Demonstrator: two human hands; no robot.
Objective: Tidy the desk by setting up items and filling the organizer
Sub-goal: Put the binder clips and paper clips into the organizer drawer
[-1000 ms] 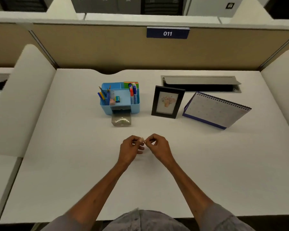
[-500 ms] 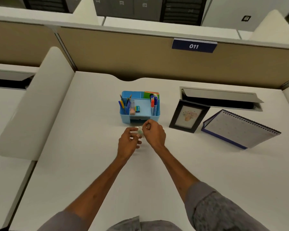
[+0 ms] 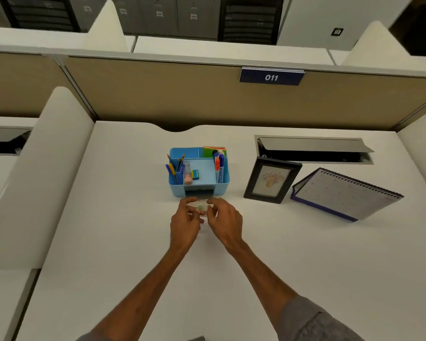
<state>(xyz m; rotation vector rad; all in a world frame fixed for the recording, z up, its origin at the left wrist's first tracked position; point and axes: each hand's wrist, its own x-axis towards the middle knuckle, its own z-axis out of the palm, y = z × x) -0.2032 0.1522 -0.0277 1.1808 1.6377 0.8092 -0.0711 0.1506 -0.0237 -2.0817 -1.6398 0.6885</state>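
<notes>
A blue desk organizer (image 3: 223,182) stands mid-desk with pencils, pens, markers, an eraser and sticky notes in its compartments. Its small clear drawer (image 3: 200,204) is pulled out in front, with small green clips inside. My left hand (image 3: 184,223) and my right hand (image 3: 225,222) both sit at the drawer, fingers curled on its left and right sides. Whether a clip is pinched in my fingers is hidden.
A black photo frame (image 3: 271,180) stands right of the organizer. A spiral desk calendar (image 3: 347,193) stands further right. An open cable hatch (image 3: 312,148) is behind them. Padded dividers border the desk on both sides, and a beige partition labelled 011 runs along the back.
Both hands moved from the middle of the desk forward to the pulled-out drawer and took hold of its sides. The camera view shifted forward and left.
</notes>
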